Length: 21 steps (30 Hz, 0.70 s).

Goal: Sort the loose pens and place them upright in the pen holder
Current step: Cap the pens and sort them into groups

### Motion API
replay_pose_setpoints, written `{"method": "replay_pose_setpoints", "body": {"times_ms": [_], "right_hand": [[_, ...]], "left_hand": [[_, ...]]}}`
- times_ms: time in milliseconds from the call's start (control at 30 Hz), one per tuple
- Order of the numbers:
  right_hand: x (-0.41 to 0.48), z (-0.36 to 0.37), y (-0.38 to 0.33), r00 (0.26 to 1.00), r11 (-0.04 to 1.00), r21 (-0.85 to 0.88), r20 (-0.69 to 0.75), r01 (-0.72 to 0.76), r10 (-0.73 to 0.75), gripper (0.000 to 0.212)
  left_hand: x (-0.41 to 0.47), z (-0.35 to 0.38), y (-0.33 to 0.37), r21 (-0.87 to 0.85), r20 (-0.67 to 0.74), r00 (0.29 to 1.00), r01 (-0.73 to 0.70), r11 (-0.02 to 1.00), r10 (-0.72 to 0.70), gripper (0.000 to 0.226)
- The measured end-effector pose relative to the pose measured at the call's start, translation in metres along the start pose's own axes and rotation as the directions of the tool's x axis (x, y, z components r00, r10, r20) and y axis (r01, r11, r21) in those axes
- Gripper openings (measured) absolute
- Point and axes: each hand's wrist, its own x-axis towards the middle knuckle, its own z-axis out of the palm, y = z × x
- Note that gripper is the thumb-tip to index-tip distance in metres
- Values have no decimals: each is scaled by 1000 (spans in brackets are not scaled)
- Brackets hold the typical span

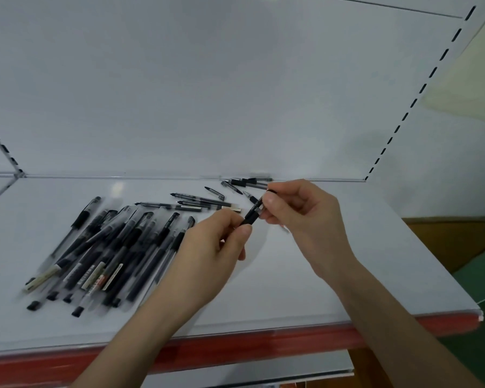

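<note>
While left hand (210,247) and right hand (303,217) pinch one pen (251,215), it looks light, stiff, slick. Hold mid-barrel; pile (118,242) at nine o'clock.

A: Can any writing be read here?

B: No, none. Several of the heaped pens (118,247) wear pale paper labels (97,275) with dark print, but blur smears it into bars.

A: And the black pen (252,213) that the left hand (207,247) and right hand (300,217) pinch?

B: Faint light marks run along its barrel, too small to make out. Nothing else carries legible text or numbers.
</note>
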Motion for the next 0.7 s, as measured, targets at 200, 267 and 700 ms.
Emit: {"method": "replay_pose_setpoints", "body": {"times_ms": [200, 267, 700], "right_hand": [[5, -3, 6, 990, 994, -70, 109, -80, 87, 13], [17, -13, 11, 985, 972, -217, 122, -91, 120, 12], [39, -41, 40, 970, 470, -881, 154, 49, 188, 10]], "left_hand": [[-3, 0, -5, 26, -25, 996, 89, 996, -89, 16], [0, -1, -9, 230, -38, 994, 112, 967, -106, 20], [8, -6, -15, 762, 30, 978, 111, 638, -206, 32]]}}
